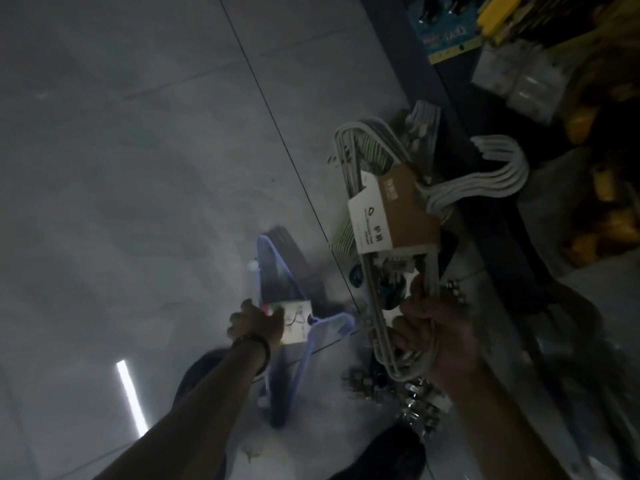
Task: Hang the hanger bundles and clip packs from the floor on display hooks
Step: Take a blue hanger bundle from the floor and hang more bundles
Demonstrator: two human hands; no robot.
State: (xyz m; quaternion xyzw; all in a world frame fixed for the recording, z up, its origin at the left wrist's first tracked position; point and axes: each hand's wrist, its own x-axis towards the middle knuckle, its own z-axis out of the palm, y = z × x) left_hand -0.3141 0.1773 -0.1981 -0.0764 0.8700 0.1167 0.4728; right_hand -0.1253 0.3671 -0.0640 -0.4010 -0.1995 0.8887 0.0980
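My right hand [438,336] is closed around one end of a white hanger bundle [377,209] held by a brown and white card sleeve, and holds it up off the floor with its hooks [498,168] pointing right. My left hand [254,323] reaches down and grips a blue hanger bundle [277,282] at its white label [294,322]; that bundle lies on the grey floor. Clip packs [420,398] lie on the floor under my right hand, partly hidden by it.
A dark display rack base [485,216] runs along the right, with blue carded goods [440,26], clear packs [519,81] and yellow items hanging above. More hangers [420,123] lie by the rack. My dark shoes [388,455] stand at the bottom. Grey tiled floor [121,168] spreads left.
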